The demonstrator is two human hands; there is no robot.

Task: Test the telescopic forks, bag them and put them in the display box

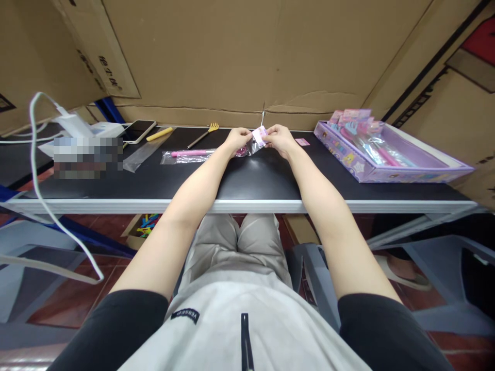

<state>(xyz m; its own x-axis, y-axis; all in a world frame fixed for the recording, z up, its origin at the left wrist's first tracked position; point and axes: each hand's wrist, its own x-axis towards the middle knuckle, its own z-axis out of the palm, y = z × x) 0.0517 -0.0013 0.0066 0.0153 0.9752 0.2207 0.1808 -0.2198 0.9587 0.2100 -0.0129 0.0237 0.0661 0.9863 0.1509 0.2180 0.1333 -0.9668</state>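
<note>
Both my hands are over the black tabletop, pinching the top of a clear plastic bag (253,148) with a small pink-and-white card (259,135) at its end. My left hand (238,140) grips the bag's left side, fingers closed. On the right, my right hand (281,139) pinches the card's edge between thumb and fingers. A pink rod-like handle (189,153) lies inside the bag, stretching left along the table; its other end is partly hidden by my left hand. Behind my left hand lies a back scratcher (203,135) with a yellow claw head and metal rod.
A purple display box (363,167) with several bagged pieces stands at the right. Beside my right hand lies a pink card (302,141). To the left are a yellow handle (159,134), a clear bag (141,154), a phone (139,131) and a white cable (34,154). Cardboard walls enclose the back.
</note>
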